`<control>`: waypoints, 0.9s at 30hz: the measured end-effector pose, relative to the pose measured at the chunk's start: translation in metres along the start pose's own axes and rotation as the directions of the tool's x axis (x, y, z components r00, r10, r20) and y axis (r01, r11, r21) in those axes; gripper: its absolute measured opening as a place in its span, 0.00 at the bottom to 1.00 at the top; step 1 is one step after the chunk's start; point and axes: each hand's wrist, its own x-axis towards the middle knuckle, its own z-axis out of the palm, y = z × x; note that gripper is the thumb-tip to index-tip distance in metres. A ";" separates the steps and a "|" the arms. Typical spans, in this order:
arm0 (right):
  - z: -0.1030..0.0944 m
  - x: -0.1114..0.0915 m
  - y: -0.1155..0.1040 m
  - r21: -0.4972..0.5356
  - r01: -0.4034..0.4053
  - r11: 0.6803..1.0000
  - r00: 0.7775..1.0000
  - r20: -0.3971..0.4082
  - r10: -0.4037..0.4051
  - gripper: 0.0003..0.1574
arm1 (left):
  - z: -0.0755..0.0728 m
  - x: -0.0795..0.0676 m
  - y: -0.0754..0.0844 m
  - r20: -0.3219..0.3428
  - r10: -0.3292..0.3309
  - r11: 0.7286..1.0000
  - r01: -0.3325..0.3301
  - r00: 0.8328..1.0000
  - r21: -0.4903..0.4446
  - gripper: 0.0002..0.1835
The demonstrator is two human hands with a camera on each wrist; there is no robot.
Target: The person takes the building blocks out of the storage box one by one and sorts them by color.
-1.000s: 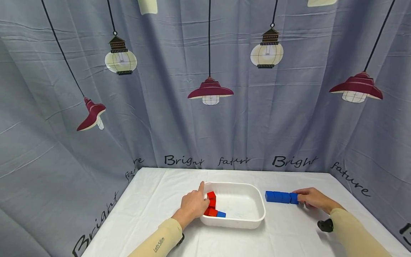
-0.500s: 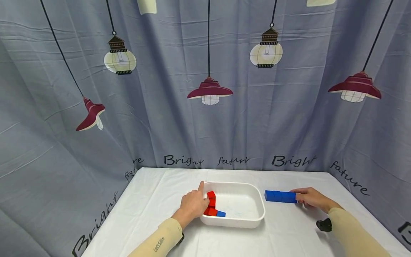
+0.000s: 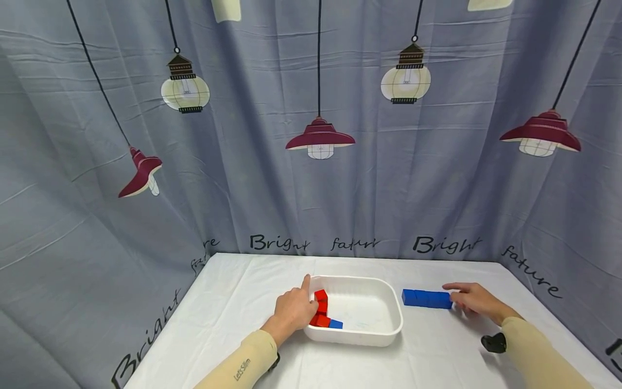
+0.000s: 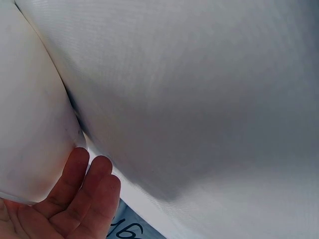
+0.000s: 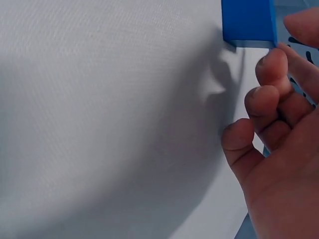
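My left hand (image 3: 290,309) holds the left wall of a white plastic tray (image 3: 359,338), thumb over the rim and index finger stretched along it. In the left wrist view, the other fingers (image 4: 94,189) lie along the tray's outside. Several red cubes (image 3: 320,295) sit at the tray's left end, beside one blue cube (image 3: 336,324). To the right of the tray, several blue cubes (image 3: 425,299) form a straight row on the table. My right hand (image 3: 473,300) is at the row's right end, thumb and index finger spread, gripping nothing. The right wrist view shows its fingers beside the end cube (image 5: 248,20).
A white cloth covers the table (image 3: 262,270). Behind it hangs a grey-blue curtain (image 3: 272,189) printed with lamps and lettering. A black wrist device (image 3: 493,342) sits at my right sleeve.
The small gap before the row's last blue cube has closed as my right hand pushed it left. My right fingers have since loosened from that cube. The left hand and tray stay put.
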 end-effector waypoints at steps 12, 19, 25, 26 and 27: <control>-0.004 0.001 -0.020 -0.089 0.085 0.992 0.996 -0.005 -0.086 0.29 | 0.000 0.002 0.000 -0.002 0.002 1.000 -0.002 1.000 0.005 0.40; -0.003 -0.002 -0.047 -0.090 0.132 0.987 0.991 0.040 -0.129 0.28 | -0.001 0.002 0.001 -0.008 0.010 1.000 -0.010 1.000 0.011 0.39; 0.003 -0.003 -0.070 -0.056 0.166 0.985 0.983 0.090 -0.160 0.28 | -0.001 0.002 0.000 -0.002 0.008 1.000 -0.008 1.000 0.007 0.40; 0.004 -0.003 -0.073 -0.048 0.178 0.983 0.980 0.098 -0.173 0.28 | -0.001 0.002 0.000 0.000 0.007 1.000 -0.007 1.000 0.003 0.40; 0.006 -0.003 -0.077 -0.037 0.196 0.980 0.976 0.107 -0.191 0.28 | 0.000 0.002 0.000 0.003 0.004 1.000 -0.004 1.000 0.001 0.40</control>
